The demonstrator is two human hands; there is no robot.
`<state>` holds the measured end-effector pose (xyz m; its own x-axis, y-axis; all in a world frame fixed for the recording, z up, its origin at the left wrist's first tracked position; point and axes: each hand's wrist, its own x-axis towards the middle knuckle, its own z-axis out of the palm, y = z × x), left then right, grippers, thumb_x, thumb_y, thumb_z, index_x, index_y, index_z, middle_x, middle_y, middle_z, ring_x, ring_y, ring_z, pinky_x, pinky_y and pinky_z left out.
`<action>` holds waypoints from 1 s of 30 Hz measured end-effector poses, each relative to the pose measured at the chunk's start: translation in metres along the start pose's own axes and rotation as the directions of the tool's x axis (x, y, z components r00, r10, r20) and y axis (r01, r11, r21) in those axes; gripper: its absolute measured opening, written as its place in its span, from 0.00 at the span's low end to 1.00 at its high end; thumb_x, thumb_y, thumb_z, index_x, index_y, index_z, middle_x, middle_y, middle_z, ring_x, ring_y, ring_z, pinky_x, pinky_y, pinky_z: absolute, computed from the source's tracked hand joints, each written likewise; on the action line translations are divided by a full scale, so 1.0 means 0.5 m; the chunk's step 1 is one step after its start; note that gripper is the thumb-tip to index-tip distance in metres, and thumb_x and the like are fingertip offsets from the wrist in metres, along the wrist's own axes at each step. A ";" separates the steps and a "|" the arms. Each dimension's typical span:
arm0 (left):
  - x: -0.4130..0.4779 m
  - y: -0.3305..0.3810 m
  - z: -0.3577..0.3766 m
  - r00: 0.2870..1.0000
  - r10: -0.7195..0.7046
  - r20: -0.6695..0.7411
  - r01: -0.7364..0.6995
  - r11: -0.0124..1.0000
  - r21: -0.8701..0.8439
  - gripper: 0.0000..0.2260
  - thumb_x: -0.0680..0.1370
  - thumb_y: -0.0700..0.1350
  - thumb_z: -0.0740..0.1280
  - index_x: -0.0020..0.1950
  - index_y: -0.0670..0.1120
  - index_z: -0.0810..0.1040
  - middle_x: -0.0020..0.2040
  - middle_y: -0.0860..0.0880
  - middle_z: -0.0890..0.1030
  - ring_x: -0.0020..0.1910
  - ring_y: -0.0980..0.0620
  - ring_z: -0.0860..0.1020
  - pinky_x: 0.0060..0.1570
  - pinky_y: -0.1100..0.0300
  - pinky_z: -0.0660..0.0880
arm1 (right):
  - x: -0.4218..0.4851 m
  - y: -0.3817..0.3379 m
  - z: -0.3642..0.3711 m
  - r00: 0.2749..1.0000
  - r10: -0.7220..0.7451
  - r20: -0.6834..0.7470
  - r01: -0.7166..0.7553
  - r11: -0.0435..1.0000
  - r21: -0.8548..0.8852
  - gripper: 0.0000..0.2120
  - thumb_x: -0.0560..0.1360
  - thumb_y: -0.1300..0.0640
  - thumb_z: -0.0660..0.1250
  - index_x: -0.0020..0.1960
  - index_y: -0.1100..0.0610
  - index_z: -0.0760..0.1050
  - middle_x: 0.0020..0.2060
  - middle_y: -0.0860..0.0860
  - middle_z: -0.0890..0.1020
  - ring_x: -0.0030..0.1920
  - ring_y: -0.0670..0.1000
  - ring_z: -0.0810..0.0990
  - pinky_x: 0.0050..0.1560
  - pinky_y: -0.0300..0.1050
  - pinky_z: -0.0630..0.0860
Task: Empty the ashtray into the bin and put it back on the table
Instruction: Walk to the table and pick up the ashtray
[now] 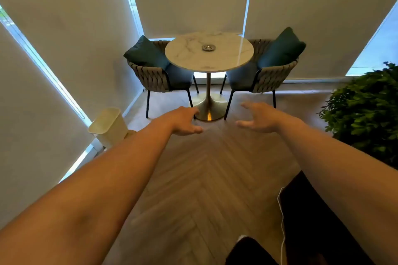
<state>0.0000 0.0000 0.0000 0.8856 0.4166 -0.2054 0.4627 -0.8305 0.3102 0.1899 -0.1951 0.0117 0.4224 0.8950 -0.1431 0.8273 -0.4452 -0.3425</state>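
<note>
A small round metal ashtray (208,47) sits near the middle of a round white marble table (189,58) on a brass pedestal, straight ahead of me. A cream open-topped bin (108,127) stands on the floor at the left, against the wall. Both my arms reach forward over the wooden floor, well short of the table. My left hand (185,121) and my right hand (257,117) hold nothing, and their fingers are spread apart.
Two woven chairs with dark teal cushions flank the table, one at the left (159,75) and one at the right (269,71). A leafy green plant (366,109) stands at the right. Blinds cover the windows behind. A dark object with a white cable (282,221) lies at lower right.
</note>
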 end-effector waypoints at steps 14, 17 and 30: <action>0.238 -0.073 0.018 0.993 -0.065 0.098 0.063 0.998 0.029 0.31 0.76 0.58 0.67 0.74 0.47 0.64 0.71 0.43 0.72 0.66 0.43 0.73 0.62 0.51 0.71 | 0.231 0.095 0.009 0.997 0.007 0.079 -0.007 1.000 -0.003 0.38 0.76 0.42 0.66 0.77 0.57 0.55 0.74 0.57 0.66 0.73 0.58 0.64 0.68 0.52 0.65; 0.312 -0.081 0.020 0.989 -0.079 0.123 0.078 0.997 0.013 0.30 0.76 0.58 0.68 0.74 0.48 0.64 0.71 0.43 0.71 0.66 0.43 0.72 0.63 0.50 0.71 | 0.301 0.142 -0.003 0.995 0.007 0.100 -0.007 1.000 -0.003 0.38 0.76 0.42 0.66 0.77 0.57 0.55 0.73 0.58 0.67 0.73 0.58 0.65 0.68 0.52 0.65; 0.563 -0.117 -0.044 0.987 -0.087 0.135 0.093 0.995 -0.040 0.30 0.76 0.58 0.67 0.74 0.47 0.64 0.71 0.43 0.72 0.67 0.43 0.72 0.62 0.50 0.71 | 0.555 0.245 -0.057 0.984 0.011 0.178 -0.014 1.000 0.017 0.40 0.74 0.39 0.66 0.78 0.55 0.54 0.76 0.56 0.64 0.74 0.57 0.63 0.70 0.51 0.64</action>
<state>0.2233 0.1741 -0.0557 0.8283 0.4338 -0.3547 0.5445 -0.7724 0.3270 0.4188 -0.0020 -0.0435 0.3586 0.8806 -0.3097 0.8150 -0.4571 -0.3561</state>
